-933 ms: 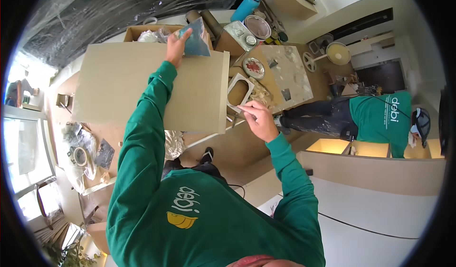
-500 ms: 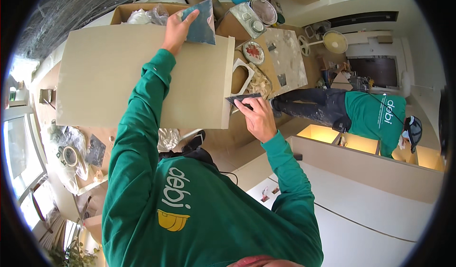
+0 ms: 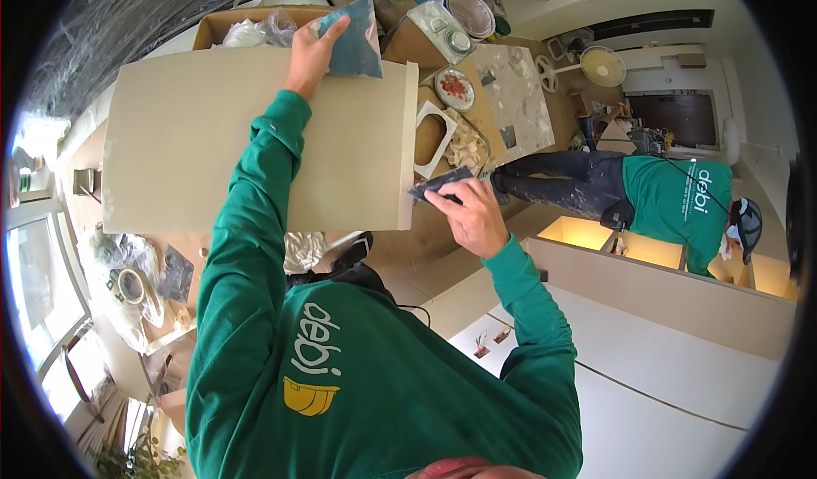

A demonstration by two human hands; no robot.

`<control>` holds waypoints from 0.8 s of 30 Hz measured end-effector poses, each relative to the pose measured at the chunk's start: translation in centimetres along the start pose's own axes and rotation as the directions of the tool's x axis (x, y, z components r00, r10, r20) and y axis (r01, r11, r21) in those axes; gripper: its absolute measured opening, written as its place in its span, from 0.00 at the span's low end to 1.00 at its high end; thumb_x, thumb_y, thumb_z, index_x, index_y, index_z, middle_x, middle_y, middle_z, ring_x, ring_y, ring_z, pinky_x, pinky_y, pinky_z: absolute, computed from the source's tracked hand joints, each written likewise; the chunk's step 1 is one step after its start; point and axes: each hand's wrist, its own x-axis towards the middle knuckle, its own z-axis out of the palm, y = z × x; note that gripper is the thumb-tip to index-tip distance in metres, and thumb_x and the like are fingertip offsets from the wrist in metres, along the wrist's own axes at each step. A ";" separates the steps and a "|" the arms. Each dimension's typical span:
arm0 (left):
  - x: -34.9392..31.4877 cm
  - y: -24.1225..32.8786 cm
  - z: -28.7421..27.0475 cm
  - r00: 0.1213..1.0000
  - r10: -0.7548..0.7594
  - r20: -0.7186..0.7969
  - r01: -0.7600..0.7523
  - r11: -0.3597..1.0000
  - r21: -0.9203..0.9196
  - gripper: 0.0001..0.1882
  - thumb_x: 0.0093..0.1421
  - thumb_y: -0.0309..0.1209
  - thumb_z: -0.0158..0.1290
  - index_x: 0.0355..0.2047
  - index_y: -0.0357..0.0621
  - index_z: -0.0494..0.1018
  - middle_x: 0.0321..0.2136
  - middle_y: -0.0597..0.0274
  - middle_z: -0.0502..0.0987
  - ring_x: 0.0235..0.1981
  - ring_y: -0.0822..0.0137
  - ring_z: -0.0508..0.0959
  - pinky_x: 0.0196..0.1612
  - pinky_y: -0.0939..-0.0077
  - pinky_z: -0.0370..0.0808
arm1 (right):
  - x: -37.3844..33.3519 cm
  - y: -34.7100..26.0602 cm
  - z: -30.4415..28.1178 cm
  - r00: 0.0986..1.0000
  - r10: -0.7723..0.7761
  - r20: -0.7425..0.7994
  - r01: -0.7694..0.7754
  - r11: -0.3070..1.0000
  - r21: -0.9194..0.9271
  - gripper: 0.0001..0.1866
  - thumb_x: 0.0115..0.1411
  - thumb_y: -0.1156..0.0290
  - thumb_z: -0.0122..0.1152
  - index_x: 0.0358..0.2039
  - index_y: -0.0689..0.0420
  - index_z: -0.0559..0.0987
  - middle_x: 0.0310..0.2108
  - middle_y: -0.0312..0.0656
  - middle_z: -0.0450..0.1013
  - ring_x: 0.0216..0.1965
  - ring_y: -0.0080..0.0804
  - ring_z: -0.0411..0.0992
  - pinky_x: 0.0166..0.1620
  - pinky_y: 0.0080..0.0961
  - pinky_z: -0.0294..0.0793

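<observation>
A large beige panel with a paler strip along its right edge lies before me. My left hand grips a flat blue-grey plate at the panel's far right corner, thumb on top and the other fingers mostly hidden. A pinkish smear shows along the plate's right side. At the near right end of the strip, my right hand is closed around a dark, flat scraper. Its pointed corner reaches the panel's edge; whether it touches, I cannot tell.
Beyond the panel stands a cardboard box with plastic wrapping. Right of it are an open bucket, a round tub with red bits and a stained board. A co-worker in green bends over lit cabinet compartments.
My right hand and the scraper have shifted slightly toward me and to the right. My left hand still holds the plate in nearly the same place.
</observation>
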 end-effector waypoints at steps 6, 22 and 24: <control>0.1 -0.1 0.1 0.999 0.026 -0.034 -0.026 1.000 0.001 0.19 0.64 0.39 0.62 0.41 0.32 0.80 0.32 0.65 0.81 0.31 0.75 0.78 0.37 0.75 0.76 | 2.5 3.7 1.2 0.988 -0.017 -0.150 0.019 1.000 0.017 0.28 0.49 0.84 0.60 0.52 0.49 0.84 0.43 0.34 0.74 0.44 0.38 0.70 0.46 0.37 0.68; -0.3 0.2 0.4 0.998 0.004 -0.057 -0.006 0.999 -0.032 0.19 0.64 0.39 0.63 0.43 0.34 0.80 0.34 0.65 0.82 0.32 0.74 0.78 0.39 0.76 0.76 | 1.4 5.3 2.4 0.988 -0.019 -0.152 0.007 0.997 -0.075 0.30 0.50 0.82 0.60 0.55 0.48 0.82 0.46 0.33 0.74 0.46 0.39 0.69 0.49 0.38 0.68; -0.5 0.7 0.6 0.997 -0.007 -0.075 0.007 1.000 -0.004 0.19 0.63 0.39 0.64 0.44 0.33 0.80 0.34 0.65 0.82 0.33 0.74 0.78 0.39 0.76 0.76 | 2.9 4.8 1.8 0.992 -0.006 -0.124 -0.005 0.996 -0.088 0.29 0.50 0.82 0.60 0.54 0.49 0.82 0.47 0.32 0.74 0.46 0.38 0.69 0.48 0.39 0.67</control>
